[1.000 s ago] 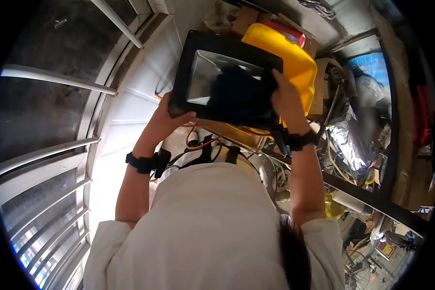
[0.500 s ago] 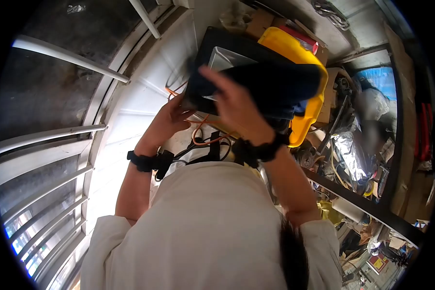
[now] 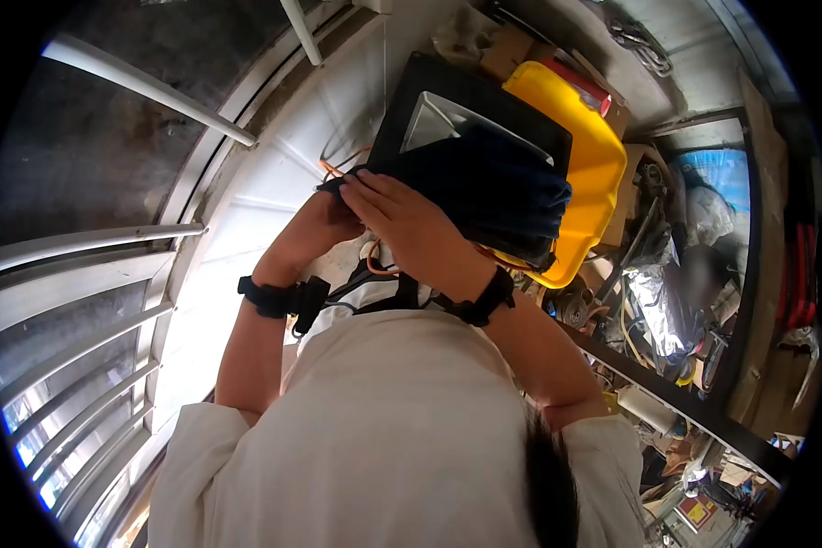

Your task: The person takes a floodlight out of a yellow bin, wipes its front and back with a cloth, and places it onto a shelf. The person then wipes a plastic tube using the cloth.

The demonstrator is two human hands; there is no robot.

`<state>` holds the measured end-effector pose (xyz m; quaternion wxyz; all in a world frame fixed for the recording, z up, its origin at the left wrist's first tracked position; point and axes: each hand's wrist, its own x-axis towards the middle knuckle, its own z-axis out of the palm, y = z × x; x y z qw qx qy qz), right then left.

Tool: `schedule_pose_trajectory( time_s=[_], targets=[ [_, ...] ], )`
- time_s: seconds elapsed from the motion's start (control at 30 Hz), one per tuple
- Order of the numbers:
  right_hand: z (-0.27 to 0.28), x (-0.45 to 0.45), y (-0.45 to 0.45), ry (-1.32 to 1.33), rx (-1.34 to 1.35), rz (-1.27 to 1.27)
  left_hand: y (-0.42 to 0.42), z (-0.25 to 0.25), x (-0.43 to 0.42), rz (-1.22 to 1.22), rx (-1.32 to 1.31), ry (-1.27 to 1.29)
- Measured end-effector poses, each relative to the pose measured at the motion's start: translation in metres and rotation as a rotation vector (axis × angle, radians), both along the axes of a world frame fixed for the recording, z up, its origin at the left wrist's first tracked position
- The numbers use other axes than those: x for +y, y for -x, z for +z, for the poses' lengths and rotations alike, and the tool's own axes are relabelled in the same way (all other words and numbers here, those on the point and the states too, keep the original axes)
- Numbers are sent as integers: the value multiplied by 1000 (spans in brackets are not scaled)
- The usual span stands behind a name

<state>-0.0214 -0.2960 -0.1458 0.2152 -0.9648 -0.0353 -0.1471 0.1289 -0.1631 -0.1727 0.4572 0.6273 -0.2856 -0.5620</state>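
Partly covered black container [image 3: 415, 84], dark cloth [image 3: 498, 187] across, hands [image 3: 315, 230] [image 3: 406, 224] on cloth

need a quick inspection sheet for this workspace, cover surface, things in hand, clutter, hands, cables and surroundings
surface: what bears the black frame cannot be made out
things in hand: dark cloth bunched over the frame, part of its pane uncovered
clutter: yellow tray partly behind the frame; cardboard, crumpled foil and mixed items nearby
left hand: at the cloth's near corner, grip partly hidden
right hand: fingers over that corner, close against the left hand
cables: orange cable looped near the hands, ends not traceable
surroundings: white bars over dark panes at left
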Motion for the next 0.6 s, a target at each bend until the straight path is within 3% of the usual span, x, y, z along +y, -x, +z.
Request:
schedule_pose_trajectory(
  time_s=[0.2,0.33,0.43,0.53,0.6],
  targets=[
    [-1,-29,54,4,182,132,14,4,4,179,178,89],
    [0,-21,53,-27,143,-39,14,-2,2,169,275,224],
    [-6,9,14,48,21,-25,3,9,5,32,49,-46],
    [-2,8,21,23,35,-19,0,3,6,38,74,-49],
    [1,-3,40,76,89,-31,9,2,-2,151,173,103]
  ],
)
